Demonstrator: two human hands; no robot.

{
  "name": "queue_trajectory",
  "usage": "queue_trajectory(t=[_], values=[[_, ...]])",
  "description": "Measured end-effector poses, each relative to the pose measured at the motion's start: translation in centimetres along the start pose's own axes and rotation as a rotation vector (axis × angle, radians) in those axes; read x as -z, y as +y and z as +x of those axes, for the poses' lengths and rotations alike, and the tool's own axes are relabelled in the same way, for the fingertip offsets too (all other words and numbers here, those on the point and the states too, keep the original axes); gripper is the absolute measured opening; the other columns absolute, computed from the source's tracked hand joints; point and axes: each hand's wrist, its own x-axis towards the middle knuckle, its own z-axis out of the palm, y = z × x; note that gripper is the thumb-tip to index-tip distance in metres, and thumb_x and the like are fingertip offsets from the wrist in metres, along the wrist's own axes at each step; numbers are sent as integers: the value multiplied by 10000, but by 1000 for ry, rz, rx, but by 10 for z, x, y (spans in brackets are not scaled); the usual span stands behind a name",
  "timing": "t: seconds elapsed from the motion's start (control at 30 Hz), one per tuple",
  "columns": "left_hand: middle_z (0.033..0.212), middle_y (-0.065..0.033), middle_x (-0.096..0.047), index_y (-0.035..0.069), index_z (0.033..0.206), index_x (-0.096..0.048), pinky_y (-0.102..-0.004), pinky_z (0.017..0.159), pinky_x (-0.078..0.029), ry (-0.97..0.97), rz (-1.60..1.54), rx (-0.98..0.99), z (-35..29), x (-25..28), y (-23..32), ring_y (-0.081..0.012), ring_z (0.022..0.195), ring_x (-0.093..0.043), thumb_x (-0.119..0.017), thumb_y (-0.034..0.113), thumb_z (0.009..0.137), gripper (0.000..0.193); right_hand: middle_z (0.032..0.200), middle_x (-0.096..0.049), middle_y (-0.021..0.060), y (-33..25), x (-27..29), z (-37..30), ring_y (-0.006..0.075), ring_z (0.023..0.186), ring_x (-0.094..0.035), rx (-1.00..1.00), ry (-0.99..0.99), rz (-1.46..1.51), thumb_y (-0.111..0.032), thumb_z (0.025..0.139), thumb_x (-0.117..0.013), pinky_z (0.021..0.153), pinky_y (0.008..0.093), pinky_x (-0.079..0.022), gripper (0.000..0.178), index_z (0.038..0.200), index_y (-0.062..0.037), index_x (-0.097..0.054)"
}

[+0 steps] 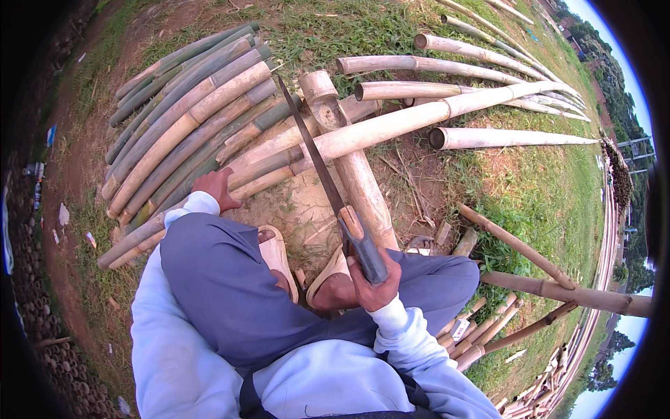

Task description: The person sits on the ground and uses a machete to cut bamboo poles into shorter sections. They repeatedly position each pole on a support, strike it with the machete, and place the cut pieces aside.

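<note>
Well, your right grip (377, 283) is wrapped around the handle of the saw (326, 176), on the near side of the pole (419, 119). The blade slants away from you over the pole, its tip past the far side; whether the teeth touch the pole, I cannot tell. Your left grip (213, 190) rests, back of the hand up, toward the pole's left; how tightly its fingers close, and on which of the canes bunched there, I cannot tell. The pole runs from beside that hand out to the upper right, lying across a notched post (363, 192). Your sandals (276, 253) are on the near side of the pole, your knees bent on either side of them. To the left of the pole lies a stack (188, 112) of greenish canes, side by side. Paler poles (474, 50) spread over the grass beyond it, and one more (516, 137) lies nearer you than its right half. On the near side too, well apart to the right, stand a bamboo frame (593, 297) and short pieces (492, 327).
</note>
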Motion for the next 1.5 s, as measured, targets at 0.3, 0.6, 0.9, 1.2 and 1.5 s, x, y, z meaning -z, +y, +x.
queue_trajectory(t=[0.3,0.6,0.9,1.2,1.5], values=[[1059,-230,-741,69,1296,-637,-499,896,-556,-6,-7,-58,-6,9,2,-416,1009,-706,-893,441,615,817,749,-649,84,-7,21,-23,177,648,-650,-60,-194,-68,-24,859,-764,629,303,-500,165,980,7,-657],[1077,-221,-741,59,1296,-629,-492,917,-550,5,-19,-95,1,4,-2,-409,1017,-706,-887,437,621,815,729,-643,125,-12,-2,28,191,616,-614,-109,-220,29,-29,886,-734,603,320,-487,139,998,5,-658],[1090,-228,-738,57,1311,-623,-506,944,-535,-40,-22,-51,-3,8,0,-417,1030,-700,-890,411,621,821,820,-702,103,-21,15,9,114,718,-633,-223,-301,9,-38,884,-741,679,287,-505,183,1049,25,-691],[1077,-232,-741,66,1318,-625,-509,947,-530,-46,-8,-49,-2,3,-4,-418,1033,-702,-889,428,621,829,935,-763,151,-36,47,-35,263,876,-785,-226,-354,-91,26,847,-707,782,312,-577,431,1275,-24,-692],[1091,-223,-740,73,1321,-628,-504,950,-531,-53,-21,-68,4,7,1,-416,1030,-703,-884,432,620,829,739,-668,146,6,-16,51,234,635,-681,-95,-275,-86,-9,858,-713,614,349,-512,111,959,19,-675]])
